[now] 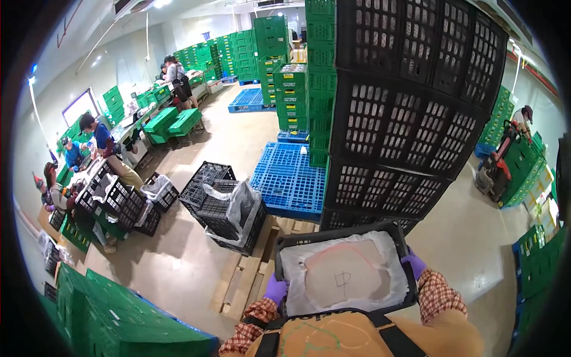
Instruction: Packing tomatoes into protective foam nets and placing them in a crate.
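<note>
A black plastic crate (pixel 403 261) is held close in front of my body. My left hand (pixel 275 289), in a purple glove, grips its left side, and my right hand (pixel 415 264), gloved alike, grips the right side. White plastic lining (pixel 292 267) spreads along the inside of the crate. Within the liner lies a flat sheet of cardboard (pixel 361 279) bearing a hand-drawn mark; what lies below it is hidden. Just beyond the crate rises a tall stack of black ventilated crates (pixel 379 120). The fingers are partly hidden by the crate's edges.
A wooden pallet (pixel 250 279) lies on the floor at left, near black crates (pixel 234 209) with plastic liners. Behind it is a blue plastic pallet (pixel 290 176). Green crates (pixel 134 317) stand at lower left. People work at tables at left; another person handles a pallet truck (pixel 495 169) at right.
</note>
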Demonstrator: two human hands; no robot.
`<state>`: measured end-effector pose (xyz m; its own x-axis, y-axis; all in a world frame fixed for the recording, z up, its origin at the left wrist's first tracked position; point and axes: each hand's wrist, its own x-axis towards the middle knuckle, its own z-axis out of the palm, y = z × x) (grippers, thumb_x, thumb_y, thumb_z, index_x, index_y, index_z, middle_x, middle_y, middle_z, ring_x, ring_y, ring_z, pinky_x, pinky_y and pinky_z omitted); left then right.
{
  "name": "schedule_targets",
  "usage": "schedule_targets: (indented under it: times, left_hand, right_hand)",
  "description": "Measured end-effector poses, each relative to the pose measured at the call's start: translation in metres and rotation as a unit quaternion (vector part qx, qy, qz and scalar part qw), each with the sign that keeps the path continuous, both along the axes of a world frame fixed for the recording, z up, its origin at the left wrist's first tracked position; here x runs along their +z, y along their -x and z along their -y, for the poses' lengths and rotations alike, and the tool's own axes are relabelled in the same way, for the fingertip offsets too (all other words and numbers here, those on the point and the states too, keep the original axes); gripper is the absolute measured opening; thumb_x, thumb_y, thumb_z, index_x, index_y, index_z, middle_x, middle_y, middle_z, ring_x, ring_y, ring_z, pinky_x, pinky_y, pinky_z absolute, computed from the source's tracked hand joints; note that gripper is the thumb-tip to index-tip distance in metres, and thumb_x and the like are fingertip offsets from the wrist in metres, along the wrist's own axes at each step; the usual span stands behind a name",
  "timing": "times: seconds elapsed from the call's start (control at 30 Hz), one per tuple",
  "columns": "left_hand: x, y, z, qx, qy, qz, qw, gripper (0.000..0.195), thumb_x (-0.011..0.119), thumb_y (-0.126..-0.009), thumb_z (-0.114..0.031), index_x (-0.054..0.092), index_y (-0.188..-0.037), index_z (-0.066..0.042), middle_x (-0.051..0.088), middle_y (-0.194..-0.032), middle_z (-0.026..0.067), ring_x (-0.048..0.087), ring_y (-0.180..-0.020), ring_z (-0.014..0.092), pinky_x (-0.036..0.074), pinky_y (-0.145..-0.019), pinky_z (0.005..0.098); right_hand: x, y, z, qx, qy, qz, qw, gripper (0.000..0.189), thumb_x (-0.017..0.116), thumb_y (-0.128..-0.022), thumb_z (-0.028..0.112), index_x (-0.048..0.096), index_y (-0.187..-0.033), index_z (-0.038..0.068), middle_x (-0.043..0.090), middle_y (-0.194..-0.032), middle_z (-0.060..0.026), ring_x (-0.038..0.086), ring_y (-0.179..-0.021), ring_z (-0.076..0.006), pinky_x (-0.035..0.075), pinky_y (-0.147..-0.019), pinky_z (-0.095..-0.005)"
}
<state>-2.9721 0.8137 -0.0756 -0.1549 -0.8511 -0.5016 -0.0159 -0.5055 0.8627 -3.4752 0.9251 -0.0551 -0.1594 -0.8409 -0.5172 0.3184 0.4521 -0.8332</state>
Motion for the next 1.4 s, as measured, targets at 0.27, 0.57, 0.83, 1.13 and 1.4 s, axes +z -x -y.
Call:
schedule_targets:
  times: [0.27,0.57,0.83,1.13,1.4]
  left_hand:
    - [0.002,-0.054,-0.044,0.097,-0.027,-0.023,0.995,0.026,0.05,-0.068,0.003,0.043,-0.091,-0.007,0.047,-0.061,0.0027,0.044,-0.041,0.012,0.037,-0.036,0.0238]
    - [0.023,-0.081,-0.074,0.168,-0.028,-0.064,0.983,0.023,0.044,-0.068,0.006,0.046,-0.086,-0.008,0.042,-0.054,-0.0002,0.038,-0.036,0.011,0.03,-0.031,0.0236]
    - [0.026,-0.085,-0.052,0.148,-0.048,-0.064,0.986,0.016,0.044,-0.075,0.005,0.045,-0.084,-0.009,0.042,-0.055,-0.0017,0.037,-0.037,0.008,0.028,-0.032,0.0213]
    - [0.022,-0.09,-0.061,0.145,-0.077,-0.039,0.986,0.013,0.047,-0.078,0.0,0.044,-0.085,-0.01,0.04,-0.053,-0.0027,0.036,-0.038,0.008,0.029,-0.033,0.0219]
    - [0.014,-0.094,-0.055,0.089,-0.055,0.105,0.989,0.019,0.049,-0.071,-0.013,0.047,-0.053,-0.008,0.043,-0.046,0.0026,0.043,-0.038,0.016,0.035,-0.038,0.0271]
  right_hand:
    - [0.043,-0.065,0.071,0.076,0.009,0.012,0.997,0.063,0.052,-0.069,0.007,0.032,-0.128,0.016,0.053,-0.077,-0.0051,0.052,-0.059,-0.0144,0.046,-0.053,-0.0274]
    - [0.065,-0.104,0.085,0.15,0.005,-0.031,0.988,0.063,0.051,-0.066,0.008,0.035,-0.126,0.015,0.053,-0.081,-0.0023,0.049,-0.059,-0.0099,0.044,-0.053,-0.0227]
    - [0.029,-0.096,0.104,0.08,0.022,0.016,0.996,0.033,0.051,-0.074,0.011,0.049,-0.106,0.006,0.051,-0.067,-0.0014,0.047,-0.054,-0.0107,0.039,-0.048,-0.023]
    - [0.027,-0.106,0.085,0.07,0.049,-0.177,0.98,0.035,0.053,-0.076,0.015,0.051,-0.109,0.004,0.053,-0.073,-0.0021,0.048,-0.059,-0.0105,0.039,-0.052,-0.0221]
    - [0.01,-0.1,0.106,0.167,0.05,0.074,0.982,0.008,0.056,-0.074,0.016,0.059,-0.07,0.011,0.054,-0.06,-0.0006,0.049,-0.052,-0.0109,0.04,-0.049,-0.0272]
